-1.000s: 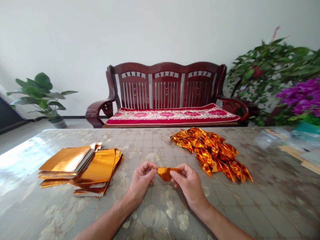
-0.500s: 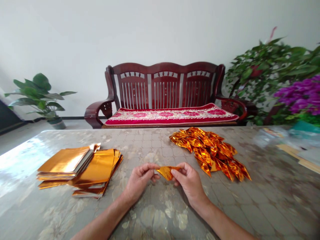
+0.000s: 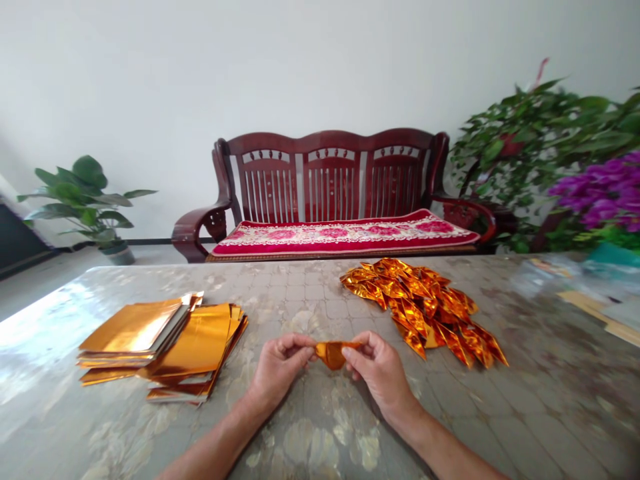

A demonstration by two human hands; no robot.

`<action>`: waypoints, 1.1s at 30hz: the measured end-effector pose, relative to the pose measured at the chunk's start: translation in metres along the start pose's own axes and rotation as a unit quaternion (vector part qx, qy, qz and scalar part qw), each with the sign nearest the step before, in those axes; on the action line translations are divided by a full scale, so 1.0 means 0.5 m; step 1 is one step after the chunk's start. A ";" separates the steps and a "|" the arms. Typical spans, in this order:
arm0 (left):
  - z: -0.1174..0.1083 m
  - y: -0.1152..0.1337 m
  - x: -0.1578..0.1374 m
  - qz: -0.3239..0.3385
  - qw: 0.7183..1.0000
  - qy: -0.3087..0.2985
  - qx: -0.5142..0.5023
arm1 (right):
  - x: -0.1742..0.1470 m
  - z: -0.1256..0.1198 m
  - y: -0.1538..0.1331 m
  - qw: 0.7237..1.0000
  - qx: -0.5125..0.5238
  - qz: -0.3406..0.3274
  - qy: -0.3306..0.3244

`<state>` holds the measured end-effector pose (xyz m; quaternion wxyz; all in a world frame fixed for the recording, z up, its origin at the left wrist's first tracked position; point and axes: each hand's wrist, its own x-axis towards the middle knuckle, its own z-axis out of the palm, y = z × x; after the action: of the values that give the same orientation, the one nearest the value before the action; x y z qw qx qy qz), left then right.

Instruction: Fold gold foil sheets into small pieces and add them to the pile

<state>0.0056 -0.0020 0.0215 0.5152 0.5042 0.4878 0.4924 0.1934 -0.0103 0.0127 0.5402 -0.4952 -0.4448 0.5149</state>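
Observation:
Between my two hands is a small folded piece of gold foil paper (image 3: 332,355), boat-like in outline with a rounded belly. My left hand (image 3: 281,368) pinches its left tip between thumb and fingers. The right tip is gripped the same way by my right hand (image 3: 379,371), thumb in front. To the left lie stacks of flat gold foil sheets (image 3: 195,343), some showing silvery-grey edges. Beyond my right hand spreads a heap of folded gold foil pieces (image 3: 420,300), shiny and pointed at their ends.
The table (image 3: 295,440) has a patterned, glossy cover. Plastic bags (image 3: 545,275) and tan card (image 3: 595,310) lie at its right side. Behind it stands a dark red wooden bench (image 3: 330,180). A potted plant (image 3: 90,193) is at left, purple flowers (image 3: 603,190) at right.
The foil piece has turned in my fingers, its belly now rounder and its top edge flatter. Both hands still pinch its ends. The view has shifted slightly.

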 end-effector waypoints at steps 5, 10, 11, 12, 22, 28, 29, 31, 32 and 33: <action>0.007 0.002 0.002 0.015 0.998 0.030 -0.044 | 0.001 -0.001 -0.001 1.000 -0.009 -0.010 -0.014; 0.005 0.001 0.008 0.002 0.997 0.018 -0.075 | 0.000 0.001 -0.003 0.999 -0.004 -0.022 -0.025; 0.005 0.000 0.008 -0.007 0.997 0.009 -0.076 | -0.001 0.001 -0.002 0.999 -0.005 -0.024 -0.027; 0.004 -0.001 0.008 -0.017 0.997 0.000 -0.075 | -0.001 0.001 -0.002 0.999 -0.007 -0.025 -0.030; -0.001 -0.020 0.004 -0.020 1.000 0.007 -0.017 | -0.003 -0.006 0.000 0.997 -0.011 -0.013 -0.074; -0.005 -0.033 0.002 0.000 1.000 -0.002 0.010 | -0.002 -0.008 -0.008 0.995 -0.022 -0.013 -0.098; -0.005 -0.035 0.002 0.003 1.000 -0.002 0.008 | -0.001 -0.009 -0.008 0.995 -0.029 -0.014 -0.099; -0.006 -0.038 0.004 0.009 1.000 0.001 0.004 | 0.000 -0.011 -0.007 0.994 -0.042 -0.016 -0.103; -0.006 -0.038 0.005 0.011 1.000 0.002 0.003 | 0.001 -0.012 -0.006 0.993 -0.048 -0.016 -0.106; -0.006 -0.039 0.006 0.012 1.000 0.002 0.002 | 0.002 -0.012 -0.005 0.993 -0.054 -0.017 -0.107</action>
<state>0.0027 0.0008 0.0022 0.5076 0.5098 0.4836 0.4986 0.1999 -0.0096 0.0142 0.4708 -0.4580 -0.5352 0.5311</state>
